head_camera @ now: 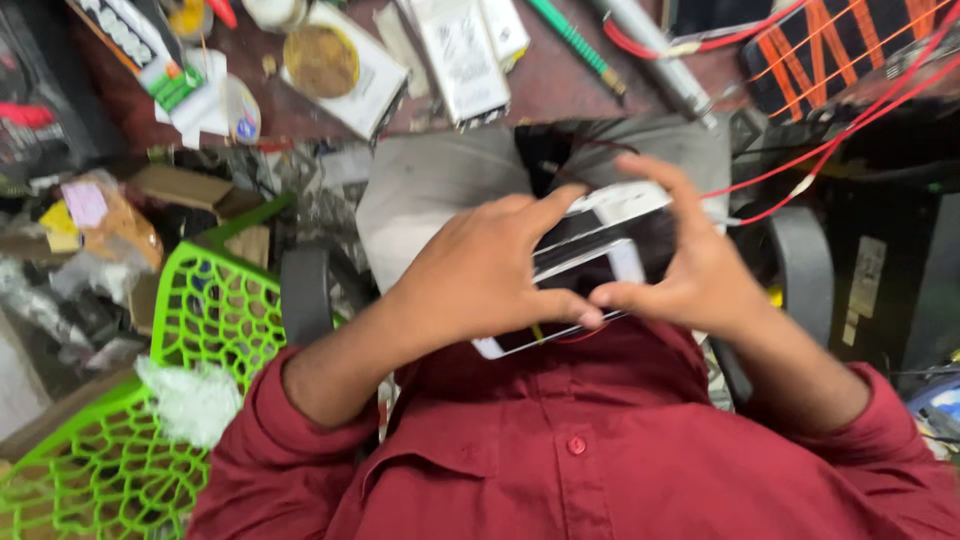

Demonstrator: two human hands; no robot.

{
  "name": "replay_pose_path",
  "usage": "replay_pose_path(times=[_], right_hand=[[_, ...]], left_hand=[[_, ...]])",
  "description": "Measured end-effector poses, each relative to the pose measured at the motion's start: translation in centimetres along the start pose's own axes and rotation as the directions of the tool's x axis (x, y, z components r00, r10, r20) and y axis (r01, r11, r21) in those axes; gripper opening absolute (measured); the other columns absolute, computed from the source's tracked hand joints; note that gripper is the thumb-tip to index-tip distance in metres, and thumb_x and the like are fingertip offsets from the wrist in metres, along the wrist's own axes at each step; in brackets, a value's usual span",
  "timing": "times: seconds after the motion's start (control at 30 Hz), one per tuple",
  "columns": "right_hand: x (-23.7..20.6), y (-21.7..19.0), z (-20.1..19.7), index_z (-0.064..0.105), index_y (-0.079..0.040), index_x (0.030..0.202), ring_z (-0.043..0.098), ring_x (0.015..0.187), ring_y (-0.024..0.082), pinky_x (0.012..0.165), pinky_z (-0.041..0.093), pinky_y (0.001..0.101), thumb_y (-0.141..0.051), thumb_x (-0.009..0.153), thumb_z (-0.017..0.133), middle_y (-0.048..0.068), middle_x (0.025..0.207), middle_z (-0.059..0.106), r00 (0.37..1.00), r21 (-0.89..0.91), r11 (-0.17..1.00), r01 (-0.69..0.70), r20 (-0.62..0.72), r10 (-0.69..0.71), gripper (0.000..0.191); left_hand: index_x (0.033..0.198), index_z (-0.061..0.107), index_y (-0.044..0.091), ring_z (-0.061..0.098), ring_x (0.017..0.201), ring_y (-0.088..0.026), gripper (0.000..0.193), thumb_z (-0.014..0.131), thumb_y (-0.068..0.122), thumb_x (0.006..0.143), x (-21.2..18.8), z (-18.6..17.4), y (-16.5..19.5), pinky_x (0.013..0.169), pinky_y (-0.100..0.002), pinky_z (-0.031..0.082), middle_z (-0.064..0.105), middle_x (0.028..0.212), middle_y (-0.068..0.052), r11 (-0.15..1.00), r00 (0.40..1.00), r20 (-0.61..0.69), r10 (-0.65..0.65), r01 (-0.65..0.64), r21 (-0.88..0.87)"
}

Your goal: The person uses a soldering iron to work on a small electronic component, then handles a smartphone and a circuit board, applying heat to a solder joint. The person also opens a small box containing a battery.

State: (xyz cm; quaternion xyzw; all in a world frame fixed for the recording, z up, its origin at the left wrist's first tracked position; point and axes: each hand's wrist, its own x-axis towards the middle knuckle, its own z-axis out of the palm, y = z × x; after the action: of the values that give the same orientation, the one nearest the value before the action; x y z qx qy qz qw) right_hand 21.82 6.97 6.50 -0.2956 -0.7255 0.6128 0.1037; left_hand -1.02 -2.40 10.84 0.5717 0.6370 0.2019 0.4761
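Here, left hand (480, 275) and right hand (695, 275) both grip a white phone (600, 250).

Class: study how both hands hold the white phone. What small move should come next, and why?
Probably a gentle lift of the screen edge with the right hand, while the left hand steadies the white phone. Both hands grip it over the lap, and red wires run close by, so any pull should stay small.

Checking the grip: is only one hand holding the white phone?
No, both the left hand and the right hand grip the white phone together.
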Motion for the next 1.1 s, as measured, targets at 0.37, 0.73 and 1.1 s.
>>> replay_pose_path(times=[0.37, 0.73, 1.1], right_hand=[[-1.8, 2.4, -4.5, 0.038, -0.005, 0.151, 0.066, 0.121, 0.020, 0.103, 0.054, 0.0300, -0.009, 0.084, 0.094, 0.012, 0.130, 0.064, 0.990, 0.784, 0.621, 0.018, -0.101, 0.098, 0.088], [-1.2, 2.0, -4.6, 0.038, -0.005, 0.152, 0.067, 0.117, 0.018, 0.104, 0.054, 0.0291, -0.012, 0.080, 0.094, 0.011, 0.126, 0.065, 0.976, 0.767, 0.642, -0.001, -0.139, 0.167, 0.092], [-2.7, 2.4, -4.2, 0.039, -0.010, 0.147, 0.061, 0.114, 0.013, 0.103, 0.051, 0.0263, -0.007, 0.090, 0.093, 0.004, 0.122, 0.058, 0.926, 0.408, 0.903, 0.133, -0.375, 0.033, 0.079]], left_hand=[[0.144, 0.061, 0.006, 0.067, 0.118, -0.013, 0.045, 0.058, 0.035, 0.111, 1.7, 1.3, -3.6, 0.106, -0.030, 0.055, 0.071, 0.128, -0.005, 0.265, 0.974, 0.018, 0.224, -0.043, -0.963], [0.126, 0.063, -0.002, 0.064, 0.103, -0.010, 0.026, 0.062, 0.019, 0.111, 2.5, 8.8, -6.1, 0.097, -0.030, 0.053, 0.070, 0.114, -0.003, 0.056, 0.995, 0.089, 0.048, 0.086, -0.995], [0.126, 0.048, 0.008, 0.036, 0.064, -0.005, 0.015, 0.048, 0.020, 0.117, 0.7, 6.5, -4.1, 0.058, -0.023, 0.030, 0.045, 0.081, 0.002, 0.364, 0.870, -0.487, -0.078, -0.430, -0.826]])
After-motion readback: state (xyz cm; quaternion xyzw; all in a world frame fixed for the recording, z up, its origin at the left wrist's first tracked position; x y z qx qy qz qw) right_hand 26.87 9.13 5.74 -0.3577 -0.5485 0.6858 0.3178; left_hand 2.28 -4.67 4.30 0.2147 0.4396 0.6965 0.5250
